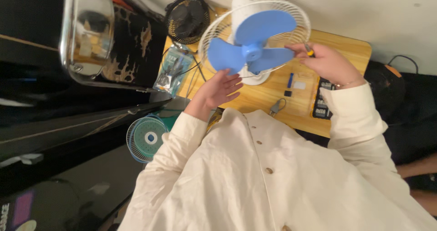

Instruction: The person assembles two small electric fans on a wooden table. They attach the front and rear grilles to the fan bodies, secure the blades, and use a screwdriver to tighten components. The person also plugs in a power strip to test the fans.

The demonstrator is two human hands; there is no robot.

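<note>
Taking the white table fan (255, 35) as reference, I record items from left to right. Far left of the fan a shiny chrome-rimmed object (87, 33) sits on dark surfaces. Left of the fan and below it, off the table edge, lies a detached round fan grille (146, 138), pale blue-green with a hub at its centre. Just left of the fan, a clear plastic packet (172, 71) holding small tools rests at the table's left edge, and behind it stands a small black fan (187, 18) against the wall. The fan itself stands on the wooden table (346, 46); its front guard is off, its white rear wire guard (300, 26) is in place, and 3 blue blades (255, 44) are exposed. My left hand (221, 89) is at the fan's lower left, fingers spread and loose, fingertips touching or nearly touching the lower blade; I cannot tell which. My right hand (325, 63) is at the fan's right side, fingers drawn together in a pinch on a small yellow-handled tool (309, 51) near the tip of the right blade. Below and right of the fan, on the table, lie a small grey clip-like part (276, 107), a blue marker-like item (290, 80), a clear flat case (302, 94) and a dark bit-set tray (322, 104). Far right of the fan, off the table, a dark rounded object with an orange patch (387, 83) sits.
</note>
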